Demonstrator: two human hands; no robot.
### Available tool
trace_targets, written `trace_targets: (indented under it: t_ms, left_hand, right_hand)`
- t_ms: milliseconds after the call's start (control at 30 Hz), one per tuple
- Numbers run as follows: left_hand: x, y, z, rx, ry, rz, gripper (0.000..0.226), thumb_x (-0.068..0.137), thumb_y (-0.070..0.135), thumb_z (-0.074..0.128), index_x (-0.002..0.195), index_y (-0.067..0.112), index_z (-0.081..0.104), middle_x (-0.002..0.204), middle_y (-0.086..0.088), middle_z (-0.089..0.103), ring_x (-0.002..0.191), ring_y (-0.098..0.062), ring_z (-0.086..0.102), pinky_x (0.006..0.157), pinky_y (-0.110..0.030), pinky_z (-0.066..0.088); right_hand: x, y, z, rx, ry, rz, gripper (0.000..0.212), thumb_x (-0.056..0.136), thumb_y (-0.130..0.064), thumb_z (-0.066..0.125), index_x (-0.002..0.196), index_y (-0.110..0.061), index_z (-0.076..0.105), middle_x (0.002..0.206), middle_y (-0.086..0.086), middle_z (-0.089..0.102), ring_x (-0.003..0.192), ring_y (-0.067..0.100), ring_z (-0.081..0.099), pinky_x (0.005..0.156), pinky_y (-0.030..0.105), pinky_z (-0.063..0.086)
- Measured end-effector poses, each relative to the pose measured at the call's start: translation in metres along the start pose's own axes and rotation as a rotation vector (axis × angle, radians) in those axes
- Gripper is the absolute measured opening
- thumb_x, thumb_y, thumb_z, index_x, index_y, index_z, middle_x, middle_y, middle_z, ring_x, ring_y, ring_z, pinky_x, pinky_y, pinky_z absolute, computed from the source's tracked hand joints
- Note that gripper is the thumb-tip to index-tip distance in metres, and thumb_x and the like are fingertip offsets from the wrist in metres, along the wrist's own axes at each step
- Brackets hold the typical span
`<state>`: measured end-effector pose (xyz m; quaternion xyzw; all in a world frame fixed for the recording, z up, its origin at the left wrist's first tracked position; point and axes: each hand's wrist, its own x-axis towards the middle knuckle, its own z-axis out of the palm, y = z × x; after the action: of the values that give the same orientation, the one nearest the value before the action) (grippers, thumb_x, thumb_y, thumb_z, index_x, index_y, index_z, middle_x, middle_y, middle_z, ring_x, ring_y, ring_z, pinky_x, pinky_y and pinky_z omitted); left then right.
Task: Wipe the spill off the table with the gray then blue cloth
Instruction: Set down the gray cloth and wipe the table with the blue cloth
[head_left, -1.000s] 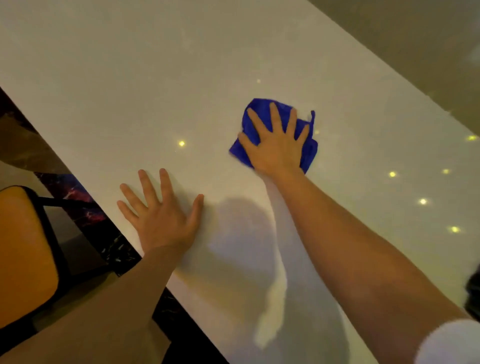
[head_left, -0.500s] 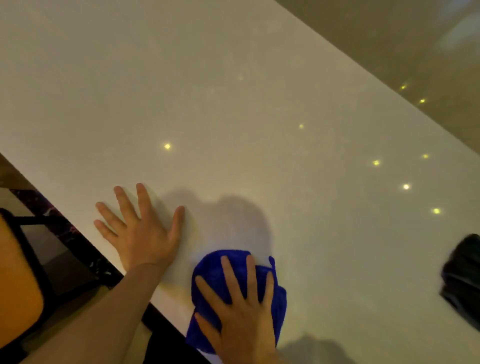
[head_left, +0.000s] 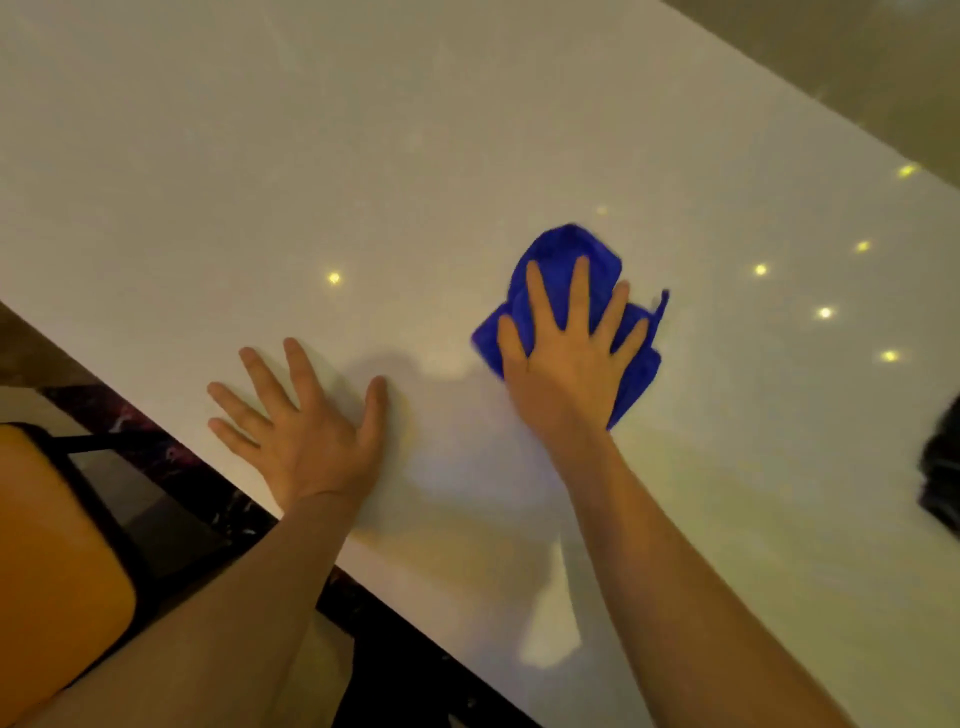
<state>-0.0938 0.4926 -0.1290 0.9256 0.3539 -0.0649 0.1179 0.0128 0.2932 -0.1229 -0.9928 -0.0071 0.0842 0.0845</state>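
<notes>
White and glossy, the table (head_left: 363, 156) fills most of the view, with small reflected light spots scattered across it. On it, the right hand (head_left: 566, 358) lies flat with its fingers spread, pressing down on the bunched blue cloth (head_left: 569, 249); the cloth sticks out beyond the fingertips and on both sides of the palm. Well to the left of that hand, the left hand (head_left: 306, 421) rests palm down on the bare surface near the table's edge, fingers splayed, holding nothing. Far to the right of the right hand, a dark cloth (head_left: 943, 478) sits at the frame's edge, partly cut off. Left of the left arm, an orange chair (head_left: 47, 561) stands beside the table.
</notes>
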Motion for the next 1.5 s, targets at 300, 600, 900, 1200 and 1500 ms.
trace_targets:
  t_ms: [300, 600, 900, 1200, 1500]
  left_hand:
    - [0.000, 0.000, 0.005, -0.008, -0.003, -0.004, 0.097, 0.084, 0.086, 0.022, 0.158, 0.026, 0.008, 0.169, -0.014, 0.001, 0.151, -0.050, -0.007, 0.119, -0.067, -0.003]
    - [0.003, -0.002, 0.006, 0.005, -0.068, 0.007, 0.099, 0.082, 0.086, 0.015, 0.160, 0.026, 0.001, 0.169, -0.013, -0.009, 0.150, -0.050, -0.014, 0.119, -0.066, -0.009]
    - [0.002, -0.004, 0.002, 0.050, -0.173, 0.044, 0.103, 0.081, 0.086, 0.008, 0.161, 0.021, -0.002, 0.168, -0.019, -0.010, 0.148, -0.056, -0.011, 0.115, -0.068, -0.011]
    - [-0.042, 0.031, -0.033, 0.117, -0.369, 0.643, 0.077, 0.095, 0.068, 0.028, 0.146, 0.012, 0.043, 0.159, -0.019, 0.032, 0.141, -0.045, 0.030, 0.114, -0.057, 0.028]
    - [-0.127, 0.100, -0.046, -0.081, -0.994, 0.437, 0.008, 0.088, 0.003, 0.059, 0.085, 0.008, 0.055, 0.090, -0.013, 0.062, 0.086, -0.030, 0.061, 0.078, -0.042, 0.051]
  right_hand:
    - [-0.163, 0.050, 0.014, -0.017, -0.131, -0.234, 0.068, 0.093, -0.069, 0.043, 0.156, -0.050, 0.027, 0.172, -0.003, 0.017, 0.156, 0.042, 0.018, 0.119, 0.069, 0.015]
    - [0.070, 0.073, -0.022, 0.044, 0.014, 0.319, 0.066, 0.100, -0.066, 0.019, 0.162, -0.045, 0.008, 0.174, 0.003, 0.003, 0.158, 0.038, -0.004, 0.123, 0.067, 0.001]
    - [-0.136, 0.014, 0.016, 0.127, -0.010, 0.285, 0.064, 0.101, -0.061, 0.018, 0.162, -0.041, 0.009, 0.174, -0.002, 0.006, 0.159, 0.033, 0.001, 0.126, 0.060, 0.002]
    - [-0.228, 0.010, -0.006, 0.458, -0.012, 0.494, 0.078, 0.101, -0.057, 0.044, 0.164, -0.037, 0.003, 0.174, 0.002, 0.000, 0.158, 0.036, -0.001, 0.125, 0.056, 0.007]
    - [-0.250, 0.018, -0.021, 1.307, -0.031, 1.095, 0.046, 0.088, -0.013, 0.075, 0.126, -0.003, 0.052, 0.127, 0.018, 0.063, 0.106, 0.032, 0.066, 0.085, 0.041, 0.058]
